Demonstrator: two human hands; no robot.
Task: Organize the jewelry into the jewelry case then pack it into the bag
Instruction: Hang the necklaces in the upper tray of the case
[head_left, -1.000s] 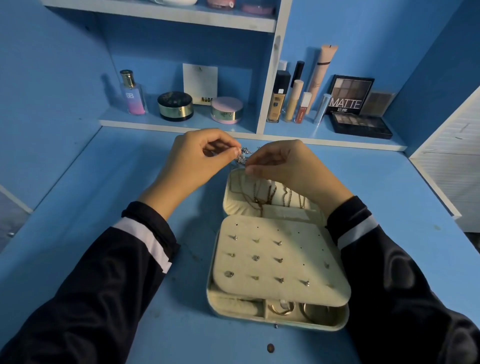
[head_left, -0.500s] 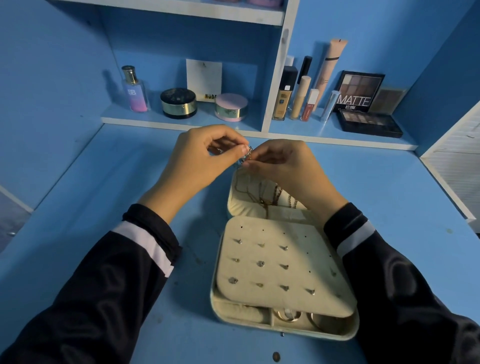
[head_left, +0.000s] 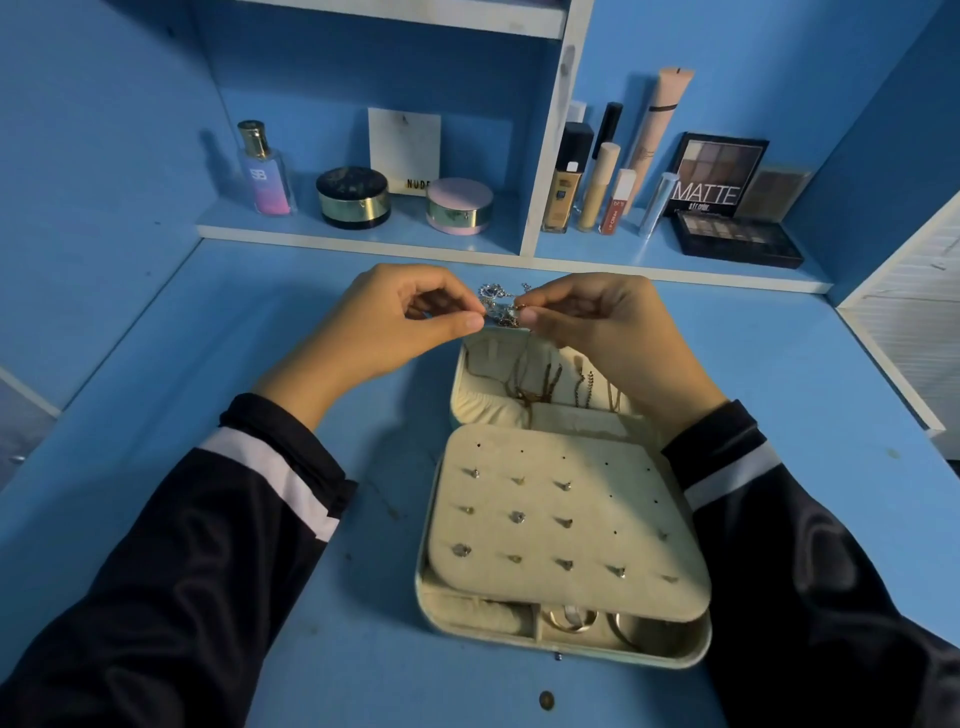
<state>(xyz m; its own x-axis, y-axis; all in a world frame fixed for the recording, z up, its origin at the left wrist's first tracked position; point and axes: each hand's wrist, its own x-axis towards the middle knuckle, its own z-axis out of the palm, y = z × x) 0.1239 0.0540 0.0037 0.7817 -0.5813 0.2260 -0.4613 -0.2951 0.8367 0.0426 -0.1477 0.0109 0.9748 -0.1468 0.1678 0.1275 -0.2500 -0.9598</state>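
A small dark round thing (head_left: 546, 700) lies on the blue desk (head_left: 810, 374) nearest the viewer. Just beyond it sits an open cream jewelry case (head_left: 563, 656). Its front compartments hold rings (head_left: 570, 621). A padded panel (head_left: 597, 499) lies over most of the lower half, with small stud earrings (head_left: 517, 517) pinned in rows across it. The far half of the case holds several thin necklaces (head_left: 543, 382), hanging side by side against the cream lining.

Two arms in dark sleeves with a white stripe reach in from both sides. Above the far edge of the case, the left hand (head_left: 384, 327) and right hand (head_left: 608, 322) meet. Each pinches, between thumb and fingertips, a tangled silver chain (head_left: 496, 300), held in the air between them.

Behind the hands, a low shelf carries a perfume bottle (head_left: 264, 171), a black jar (head_left: 353, 197), a pink jar (head_left: 460, 205), a white card (head_left: 404, 148), upright makeup tubes (head_left: 597, 187) and two eyeshadow palettes (head_left: 719, 174).
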